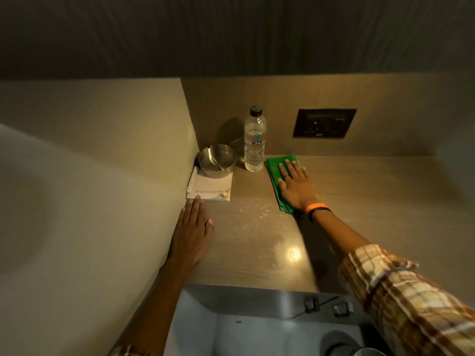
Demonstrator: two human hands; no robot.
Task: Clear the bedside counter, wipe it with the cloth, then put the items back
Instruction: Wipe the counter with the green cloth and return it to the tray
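On the wooden bedside counter (pixel 246 242) my right hand (pixel 295 185) lies flat, fingers spread, pressing on a folded green cloth (pixel 274 168). My left hand (pixel 191 233) rests flat on the counter's left side, its fingertips touching the near edge of a white notepad (pixel 213 187). A round steel ashtray (pixel 217 160) sits on the far part of the notepad, and a white pen (pixel 192 180) lies along its left edge. A clear water bottle (pixel 254 143) with a dark cap stands upright just left of the cloth. White specks and smears (pixel 259 209) lie between my hands.
A beige padded panel (pixel 90 176) walls the counter's left side. A black socket plate (pixel 324 122) is set in the back wall at the right. Below the counter's front edge is grey floor (pixel 257 330) with two small metal pieces (pixel 326 305).
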